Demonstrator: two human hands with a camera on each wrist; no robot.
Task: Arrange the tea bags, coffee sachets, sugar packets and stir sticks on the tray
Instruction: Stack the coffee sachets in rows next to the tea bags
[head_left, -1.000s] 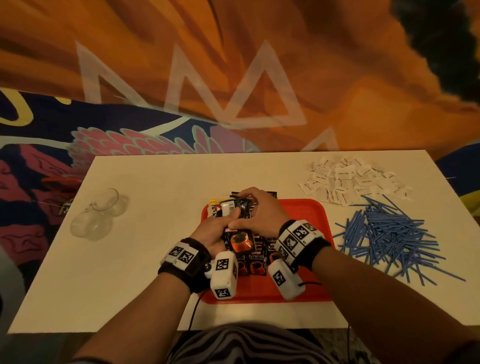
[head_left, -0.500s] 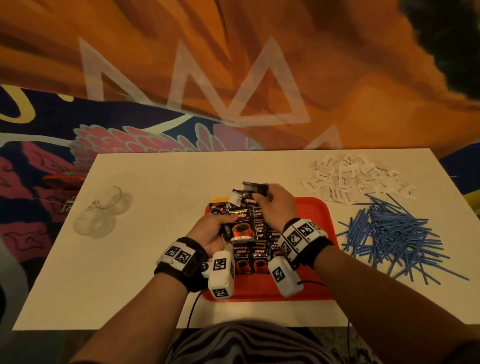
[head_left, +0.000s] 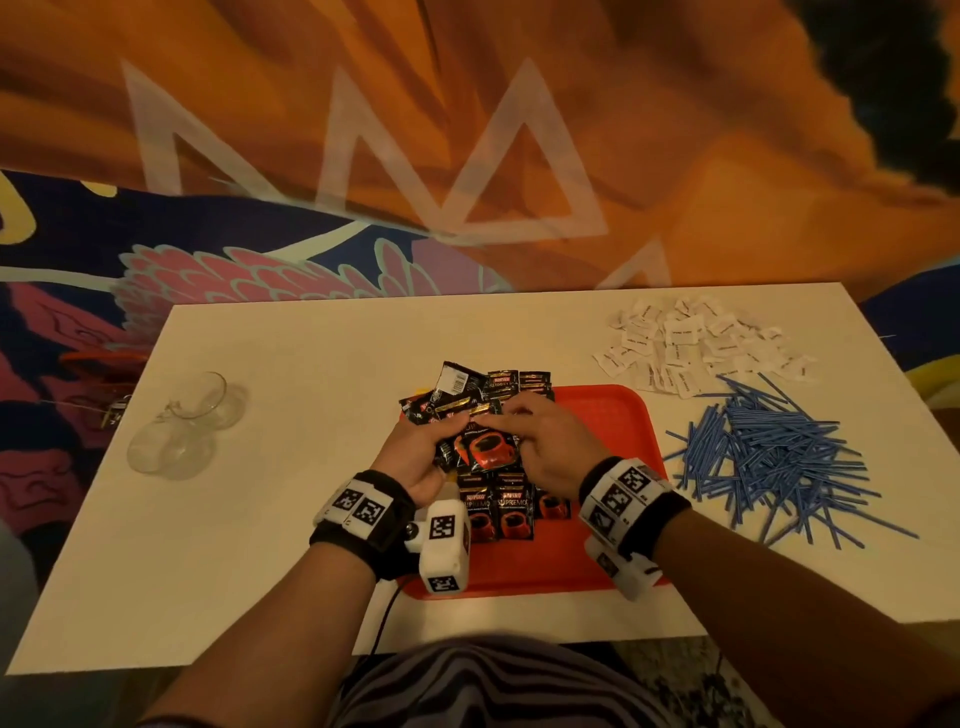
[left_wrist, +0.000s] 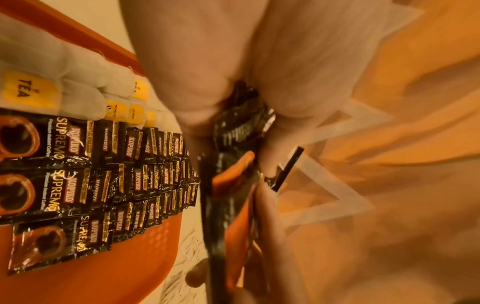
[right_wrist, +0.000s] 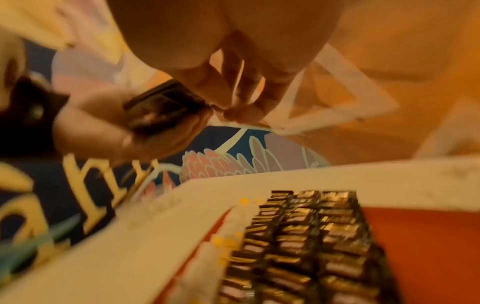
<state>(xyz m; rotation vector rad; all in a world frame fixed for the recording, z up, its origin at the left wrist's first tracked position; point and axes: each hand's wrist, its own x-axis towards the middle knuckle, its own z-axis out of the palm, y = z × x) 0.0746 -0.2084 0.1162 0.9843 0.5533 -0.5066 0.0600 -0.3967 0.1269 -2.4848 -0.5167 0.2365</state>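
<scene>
Left hand (head_left: 415, 457) curled round a fanned bunch of black sachets (head_left: 480, 447), held above the red tray (head_left: 597, 551); right hand (head_left: 545, 441) pinching the bunch's top edge, though blur in the wrist view hides exactly which fingers close on it. On the tray's left part, laid sachets (left_wrist: 85, 164) in overlapping rows, with tea bags (left_wrist: 78, 92) along the left rim. Right of the tray on the table (head_left: 291, 389), sugar packets (head_left: 685, 348) far and blue sticks (head_left: 769, 457) near, both in loose heaps.

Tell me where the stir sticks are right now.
In the head view, the blue stir sticks lie heaped on the table, right of the red tray, just nearer than the white sugar packets.
</scene>
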